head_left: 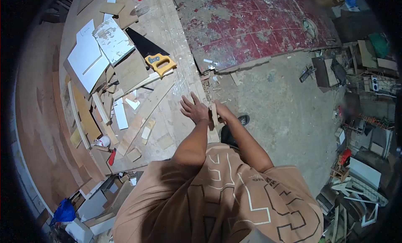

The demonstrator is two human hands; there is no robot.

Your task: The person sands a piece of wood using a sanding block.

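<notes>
My left hand (195, 110) lies on the workbench (178, 86) near its right edge, fingers spread and stretched out over the surface. Just beside it, my right hand (224, 112) is closed around a small strip of wood (214, 115) held along the bench edge. The far end of that strip is partly covered by my fingers. Up the bench from both hands lies a handsaw (154, 54) with a black blade and a yellow handle. A long thin board (144, 111) rests to the left of my left hand.
Wood offcuts, a white panel (87, 58) and a paint-flaked block (113, 41) crowd the bench's left side. A red-handled tool (112, 157) lies near the front corner. Beyond the edge are a worn red surface (251, 29), concrete floor (278, 100) and piled scrap at right.
</notes>
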